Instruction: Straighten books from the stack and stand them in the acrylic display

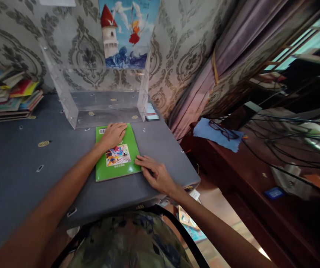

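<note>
A green book (pixel 133 149) with a coloured picture and a barcode on its cover lies closed on the grey patterned tablecloth (pixel 62 149). Flat across the upper part of the cover rests my left hand (pixel 114 134), its fingers stretched toward the top right. My right hand (pixel 156 173) touches the book's lower right edge with its fingertips, fingers extended and a little apart. Just beyond the book stands a clear plastic stand (pixel 106 115) with see-through side walls.
Stacked books (pixel 12 96) sit at the table's far left. A poster (pixel 129 33) hangs on the wall. To the right, a dark red desk (pixel 232 167) holds glasses (pixel 224 130) on a blue cloth (pixel 204 132) and tangled cables. Books (pixel 192 223) lie on the floor below.
</note>
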`<act>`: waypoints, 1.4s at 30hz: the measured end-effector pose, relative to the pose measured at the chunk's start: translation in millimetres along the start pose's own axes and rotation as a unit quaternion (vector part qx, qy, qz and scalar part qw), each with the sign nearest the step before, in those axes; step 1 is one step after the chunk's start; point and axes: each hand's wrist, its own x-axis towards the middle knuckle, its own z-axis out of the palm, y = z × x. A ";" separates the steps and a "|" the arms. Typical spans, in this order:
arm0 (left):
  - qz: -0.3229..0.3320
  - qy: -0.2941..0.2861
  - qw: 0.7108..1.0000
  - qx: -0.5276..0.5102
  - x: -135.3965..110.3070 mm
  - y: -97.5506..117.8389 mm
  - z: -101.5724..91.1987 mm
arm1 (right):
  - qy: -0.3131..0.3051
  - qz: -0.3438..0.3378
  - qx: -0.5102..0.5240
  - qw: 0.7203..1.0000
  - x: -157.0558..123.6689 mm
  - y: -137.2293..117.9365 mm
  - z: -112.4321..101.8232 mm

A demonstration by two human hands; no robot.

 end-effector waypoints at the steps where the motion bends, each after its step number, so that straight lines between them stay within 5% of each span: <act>1: 0.000 0.000 1.000 0.002 0.0 0.2 0.1 | 0.002 0.000 0.000 1.000 -7.6 -3.7 -1.5; 6: 0.002 0.005 1.000 0.005 -0.2 0.1 1.4 | 0.011 -0.019 -0.028 0.999 -29.2 -13.4 -2.8; 16: 0.003 -0.012 1.000 0.007 -0.3 1.6 -1.9 | 0.027 -0.060 -0.081 0.995 -28.5 -11.9 2.8; 21: 0.025 -0.042 0.999 -0.021 -5.4 -20.2 -8.5 | 0.031 -0.066 -0.093 0.993 -29.1 -10.7 3.9; 31: -0.038 -0.003 0.998 -0.059 -70.0 -85.9 -38.8 | 0.052 -0.077 -0.084 0.992 -28.8 -9.2 4.9; 42: -0.002 0.010 0.998 -0.060 -110.8 -70.6 -50.0 | 0.047 -0.061 -0.083 0.994 -30.3 -9.5 6.6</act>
